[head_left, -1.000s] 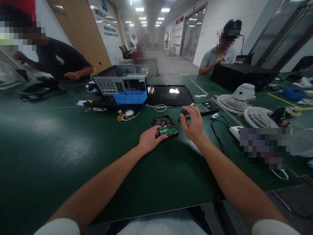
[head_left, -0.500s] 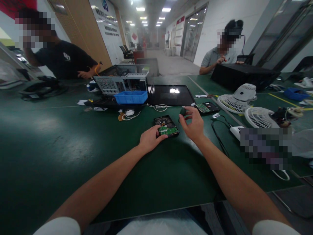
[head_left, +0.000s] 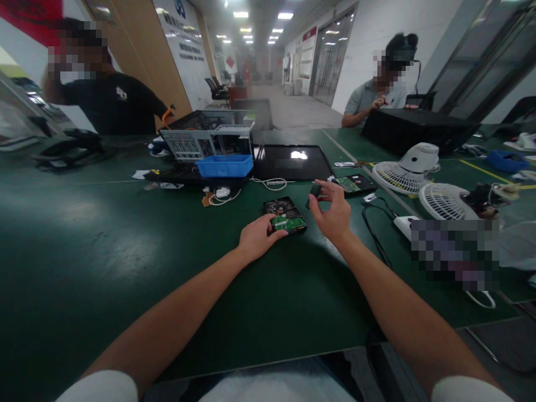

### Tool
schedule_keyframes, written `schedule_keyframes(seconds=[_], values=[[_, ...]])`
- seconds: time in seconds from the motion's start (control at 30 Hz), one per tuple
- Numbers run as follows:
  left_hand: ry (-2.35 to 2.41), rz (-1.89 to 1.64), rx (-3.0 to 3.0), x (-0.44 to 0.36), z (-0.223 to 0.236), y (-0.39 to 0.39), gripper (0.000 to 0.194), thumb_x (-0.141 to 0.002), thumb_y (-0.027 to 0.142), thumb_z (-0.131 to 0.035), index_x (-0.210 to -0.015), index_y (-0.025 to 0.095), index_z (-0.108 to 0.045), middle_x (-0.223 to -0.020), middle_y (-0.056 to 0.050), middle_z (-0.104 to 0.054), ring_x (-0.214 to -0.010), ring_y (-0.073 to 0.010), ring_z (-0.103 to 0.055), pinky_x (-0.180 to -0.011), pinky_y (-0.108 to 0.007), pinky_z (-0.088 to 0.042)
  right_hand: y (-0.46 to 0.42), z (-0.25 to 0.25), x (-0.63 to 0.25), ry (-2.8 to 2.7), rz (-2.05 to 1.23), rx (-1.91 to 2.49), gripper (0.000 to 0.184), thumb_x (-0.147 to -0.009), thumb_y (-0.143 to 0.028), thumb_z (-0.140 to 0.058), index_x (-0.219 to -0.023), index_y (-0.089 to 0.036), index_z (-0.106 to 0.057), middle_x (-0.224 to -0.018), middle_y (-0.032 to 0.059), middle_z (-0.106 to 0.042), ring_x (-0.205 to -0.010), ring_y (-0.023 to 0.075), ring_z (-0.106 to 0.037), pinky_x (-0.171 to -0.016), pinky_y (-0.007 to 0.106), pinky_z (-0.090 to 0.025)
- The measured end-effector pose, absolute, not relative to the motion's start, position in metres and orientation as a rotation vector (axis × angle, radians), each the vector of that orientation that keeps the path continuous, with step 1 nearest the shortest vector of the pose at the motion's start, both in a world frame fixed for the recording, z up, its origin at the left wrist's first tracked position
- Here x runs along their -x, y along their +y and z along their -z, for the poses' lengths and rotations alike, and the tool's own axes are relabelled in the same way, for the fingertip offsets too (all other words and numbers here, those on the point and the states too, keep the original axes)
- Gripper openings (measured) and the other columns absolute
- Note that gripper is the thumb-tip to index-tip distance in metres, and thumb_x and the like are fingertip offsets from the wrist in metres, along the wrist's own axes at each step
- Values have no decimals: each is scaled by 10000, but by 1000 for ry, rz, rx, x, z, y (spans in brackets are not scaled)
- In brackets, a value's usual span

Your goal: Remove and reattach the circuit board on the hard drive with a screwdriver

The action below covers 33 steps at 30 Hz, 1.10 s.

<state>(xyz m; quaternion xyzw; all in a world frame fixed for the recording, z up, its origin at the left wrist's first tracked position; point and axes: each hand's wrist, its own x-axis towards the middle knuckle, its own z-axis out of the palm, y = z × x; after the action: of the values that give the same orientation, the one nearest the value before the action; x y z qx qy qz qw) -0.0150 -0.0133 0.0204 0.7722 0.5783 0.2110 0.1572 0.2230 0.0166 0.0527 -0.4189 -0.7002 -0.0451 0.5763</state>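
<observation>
A hard drive (head_left: 285, 213), its green circuit board facing up, lies on the green table. My left hand (head_left: 258, 237) is closed on its near left side, thumb along the front edge and fingertips over the board. To the right of the drive and slightly above the table, my right hand (head_left: 334, 211) pinches a small dark tool (head_left: 314, 194) between thumb and fingers. It looks like a short screwdriver; its lower end is hard to make out. Just beyond that hand, a second hard drive (head_left: 355, 185) rests on the table.
An opened computer case (head_left: 209, 142) with a blue tray (head_left: 225, 166) stands at the back, beside a glossy black panel (head_left: 293, 162). White fan parts (head_left: 412, 167) and a power strip (head_left: 404, 225) with cables lie right. Two people sit across the table, one by a black case (head_left: 419, 129).
My right hand has shifted very slightly, and the small tool in it is tilted differently. My left hand and the drive stay put. The person at left has moved a little right.
</observation>
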Motion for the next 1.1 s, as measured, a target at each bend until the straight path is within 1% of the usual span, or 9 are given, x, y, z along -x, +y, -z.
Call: schedule_keyframes(seconds=[0.13, 0.33, 0.5, 0.63, 0.7, 0.87, 1.0, 1.1], values=[[1669, -592, -2212, 15, -21, -13, 610, -927, 635, -664, -1373, 227, -580, -935, -15, -694, -884, -219, -672, -720, -311, -458, 18, -52, -223, -1634, 93, 961, 418, -940, -323, -692, -1321, -268, -530, -1258, 86, -693, -936, 212, -739, -773, 380, -657], [1672, -591, -2209, 15, -20, -13, 618, -925, 641, -665, -1376, 226, -578, -958, -18, -700, -891, -218, -674, -727, -313, -463, 16, -55, -224, -1674, 154, 955, 344, -955, -319, -659, -1279, -266, -556, -1228, 85, -689, -929, 214, -713, -758, 380, -649], [1646, -623, -2231, 17, -18, -12, 586, -932, 650, -648, -1333, 224, -602, -990, -22, -703, -890, -217, -671, -718, -313, -458, 15, -56, -225, -1674, 187, 964, 303, -939, -314, -669, -1220, -255, -570, -1128, 75, -649, -881, 203, -673, -721, 368, -635], [1649, -621, -2226, 17, -17, -11, 612, -925, 647, -660, -1364, 229, -582, -943, -12, -697, -870, -215, -669, -712, -312, -452, 14, -58, -225, -1671, 205, 944, 290, -926, -300, -682, -1194, -252, -580, -1131, 80, -608, -851, 191, -638, -702, 360, -628], [1653, -618, -2225, 17, -17, -11, 623, -923, 649, -661, -1375, 229, -576, -935, -12, -697, -868, -216, -669, -707, -312, -451, 14, -59, -224, -1681, 197, 933, 295, -926, -294, -679, -1202, -252, -586, -1143, 85, -600, -852, 193, -631, -708, 364, -630], [1649, -631, -2230, 17, -18, -12, 594, -928, 656, -649, -1333, 223, -606, -960, -18, -699, -876, -215, -667, -706, -317, -448, 13, -60, -225, -1717, 173, 923, 324, -943, -276, -638, -1264, -257, -592, -1162, 98, -585, -872, 203, -630, -746, 390, -638], [1653, -617, -2221, 16, -19, -12, 610, -926, 654, -654, -1359, 229, -585, -928, -6, -690, -876, -211, -662, -708, -318, -448, 12, -60, -225, -1721, 169, 940, 361, -946, -258, -606, -1307, -253, -582, -1185, 110, -567, -903, 215, -627, -777, 415, -639], [1659, -611, -2217, 16, -19, -12, 613, -925, 656, -656, -1365, 236, -582, -933, -4, -690, -876, -209, -663, -713, -317, -450, 12, -60, -225, -1721, 168, 952, 400, -940, -245, -607, -1338, -244, -565, -1194, 115, -555, -885, 210, -626, -776, 417, -643]])
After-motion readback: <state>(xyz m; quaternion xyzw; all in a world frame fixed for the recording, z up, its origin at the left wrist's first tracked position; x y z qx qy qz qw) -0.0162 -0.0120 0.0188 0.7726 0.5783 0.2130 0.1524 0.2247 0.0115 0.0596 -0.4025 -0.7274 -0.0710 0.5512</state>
